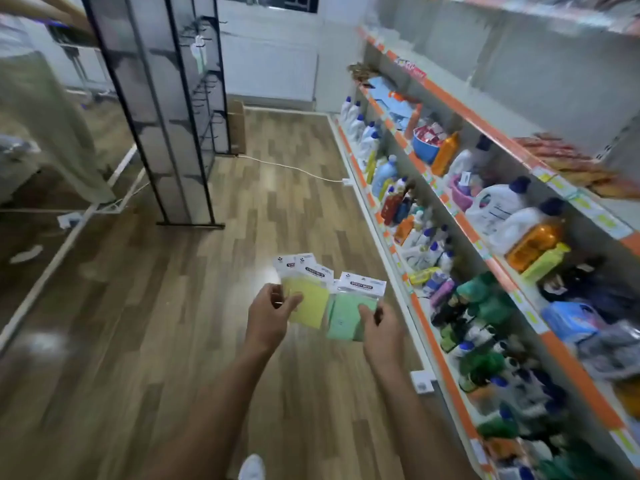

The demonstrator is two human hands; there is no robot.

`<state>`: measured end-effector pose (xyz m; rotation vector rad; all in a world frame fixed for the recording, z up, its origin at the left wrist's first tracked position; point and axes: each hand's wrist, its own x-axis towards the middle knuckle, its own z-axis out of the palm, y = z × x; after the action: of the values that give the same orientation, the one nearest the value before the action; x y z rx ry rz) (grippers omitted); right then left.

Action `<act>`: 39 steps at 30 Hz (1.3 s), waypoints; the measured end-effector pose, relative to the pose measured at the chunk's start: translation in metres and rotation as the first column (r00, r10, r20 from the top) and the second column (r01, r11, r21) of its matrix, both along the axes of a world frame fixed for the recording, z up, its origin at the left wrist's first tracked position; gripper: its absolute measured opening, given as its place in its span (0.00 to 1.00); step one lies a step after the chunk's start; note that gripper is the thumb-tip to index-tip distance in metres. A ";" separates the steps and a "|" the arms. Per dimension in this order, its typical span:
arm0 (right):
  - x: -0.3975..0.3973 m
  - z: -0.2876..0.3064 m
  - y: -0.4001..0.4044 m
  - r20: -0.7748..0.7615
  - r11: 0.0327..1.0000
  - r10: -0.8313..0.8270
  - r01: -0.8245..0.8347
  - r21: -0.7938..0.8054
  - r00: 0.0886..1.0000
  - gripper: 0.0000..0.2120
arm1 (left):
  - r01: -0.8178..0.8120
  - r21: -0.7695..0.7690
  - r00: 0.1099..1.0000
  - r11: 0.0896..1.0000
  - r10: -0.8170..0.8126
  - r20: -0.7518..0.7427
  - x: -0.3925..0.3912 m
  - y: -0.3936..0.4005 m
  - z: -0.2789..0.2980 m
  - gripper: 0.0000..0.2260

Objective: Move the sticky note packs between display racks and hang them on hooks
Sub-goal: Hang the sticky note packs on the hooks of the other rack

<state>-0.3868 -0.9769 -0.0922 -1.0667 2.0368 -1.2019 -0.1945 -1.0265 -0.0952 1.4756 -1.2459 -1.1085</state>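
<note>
My left hand (268, 315) pinches a fan of yellow sticky note packs (310, 299) with white header cards, held over the wooden floor. Just to their right, my right hand (379, 327) holds green sticky note packs (349, 315) by the lower edge. The two bundles overlap slightly in the middle. A black wire display rack (162, 109) with hooks stands ahead at the upper left; one pale pack (200, 53) hangs on it near the top.
A long shelf unit (460, 223) with orange edging runs along the right, full of bottles and cleaning goods. A white cable (287, 166) crosses the floor toward a socket strip. A pale cloth-covered stand (45, 126) sits at the left. A cardboard box (237, 126) stands behind the rack.
</note>
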 end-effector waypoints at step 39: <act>-0.030 0.026 -0.996 0.003 0.974 0.223 -0.222 -0.044 0.975 0.05 | -0.246 -0.060 0.969 0.968 0.245 -0.018 -0.006 -0.943 0.012 0.09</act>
<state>-0.4166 -1.9734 -0.0660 -1.2717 1.8354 -1.1365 -0.2005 -1.9690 -0.0836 1.5287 -1.0476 -0.9038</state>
